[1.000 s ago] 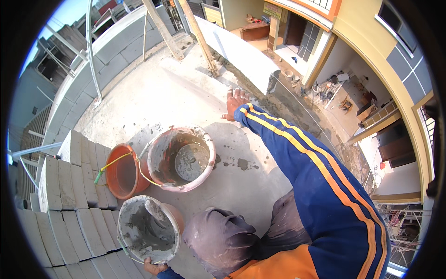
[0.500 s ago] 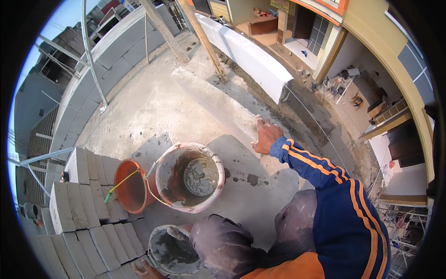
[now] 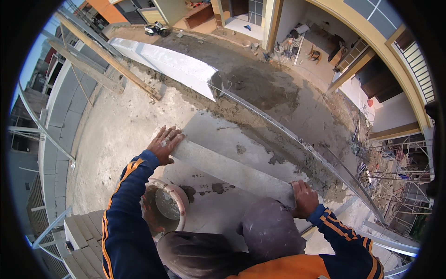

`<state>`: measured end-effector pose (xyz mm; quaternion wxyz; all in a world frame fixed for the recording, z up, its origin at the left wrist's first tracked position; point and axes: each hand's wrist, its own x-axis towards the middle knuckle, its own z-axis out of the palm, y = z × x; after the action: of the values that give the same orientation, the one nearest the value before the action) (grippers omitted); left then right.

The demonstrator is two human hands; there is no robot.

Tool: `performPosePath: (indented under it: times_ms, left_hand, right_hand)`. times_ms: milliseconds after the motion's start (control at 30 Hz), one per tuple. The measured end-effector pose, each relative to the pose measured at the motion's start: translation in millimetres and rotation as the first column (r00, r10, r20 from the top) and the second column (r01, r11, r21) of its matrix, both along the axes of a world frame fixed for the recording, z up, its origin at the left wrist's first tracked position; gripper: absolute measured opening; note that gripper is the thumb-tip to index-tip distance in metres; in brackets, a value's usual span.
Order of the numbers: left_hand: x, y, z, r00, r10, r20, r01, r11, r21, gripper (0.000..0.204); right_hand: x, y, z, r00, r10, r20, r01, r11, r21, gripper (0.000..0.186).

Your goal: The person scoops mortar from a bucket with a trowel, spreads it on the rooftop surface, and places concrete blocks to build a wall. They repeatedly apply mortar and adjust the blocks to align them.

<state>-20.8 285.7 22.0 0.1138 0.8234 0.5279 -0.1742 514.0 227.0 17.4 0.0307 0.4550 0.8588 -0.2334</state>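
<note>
A long pale grey concrete block (image 3: 234, 169) lies lengthwise in front of my knees, slanting from far left to near right. My left hand (image 3: 165, 143) grips its far left end, with the fingers over the edge. At the near right end, my right hand (image 3: 304, 199) is wrapped round the block, close to my knee. Whether the block rests on the floor or is slightly raised, I cannot tell. Below my left forearm stands a large bucket (image 3: 182, 197) with wet grey mortar (image 3: 167, 204) inside, partly hidden by my sleeve.
Beyond the block, a low white block wall (image 3: 172, 63) runs along the floor edge. From its end a long straight strip (image 3: 297, 139) stretches right over a drop. Wooden props (image 3: 109, 58) lean at the far left. Stacked grey blocks (image 3: 81, 232) stand at lower left.
My left hand has come up from beside the smaller bucket to the block's left end. The block now lies nearer my knees, and my view has swung right.
</note>
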Motion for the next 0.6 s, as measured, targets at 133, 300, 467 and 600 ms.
performPosePath:
  times_ms: [133,300,467,600]
  left_hand:
    - [17.7,25.7,1.6,0.977,-0.21,-0.044,0.212,0.976,0.04,0.074]
    - [38.6,37.7,85.1,0.979,-0.197,0.049,0.2,0.976,-0.08,0.077]
    - [60.1,88.8,208.0,0.978,-0.208,0.011,0.208,0.978,-0.001,0.081]
    - [84.0,144.7,273.6,0.962,-0.249,-0.11,0.264,0.954,0.144,0.098]
  right_hand:
    - [22.9,-2.0,9.9,0.996,-0.013,-0.091,0.016,0.999,0.028,0.083]
    - [53.7,31.9,73.5,0.986,0.005,-0.165,-0.006,1.0,-0.006,0.084]
    - [78.2,74.8,163.0,0.957,0.042,-0.288,-0.005,0.992,0.128,0.082]
    - [94.7,92.7,211.3,0.946,0.042,-0.322,0.051,0.96,0.274,0.083]
